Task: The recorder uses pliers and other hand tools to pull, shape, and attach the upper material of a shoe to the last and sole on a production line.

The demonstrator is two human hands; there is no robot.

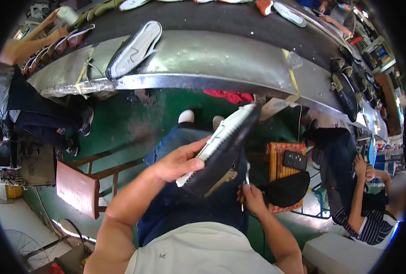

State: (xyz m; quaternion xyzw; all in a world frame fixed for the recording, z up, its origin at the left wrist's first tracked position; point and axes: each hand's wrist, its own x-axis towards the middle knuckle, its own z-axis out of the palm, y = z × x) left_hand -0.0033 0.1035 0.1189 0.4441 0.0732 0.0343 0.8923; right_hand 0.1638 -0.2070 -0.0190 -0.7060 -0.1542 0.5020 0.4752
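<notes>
My left hand [177,163] is closed round a black shoe upper [216,166] above my lap. Its white underside [221,130] faces up and to the left, with a ragged rim along it, and the toe points to the far right. The thumb presses on the white side near the heel end. My right hand [253,199], lower and to the right of the shoe, grips a slim silver hand tool [247,170]. The tool's upper end rises close to the shoe's opening; its exact kind is too small to tell.
A metal-edged workbench [203,50] curves across the far side, with another white-soled shoe [134,50] on its rim. A stool [78,188] stands at left, and a woven seat [278,160] at right carries a black pouch [289,188]. Co-workers sit or stand on both sides.
</notes>
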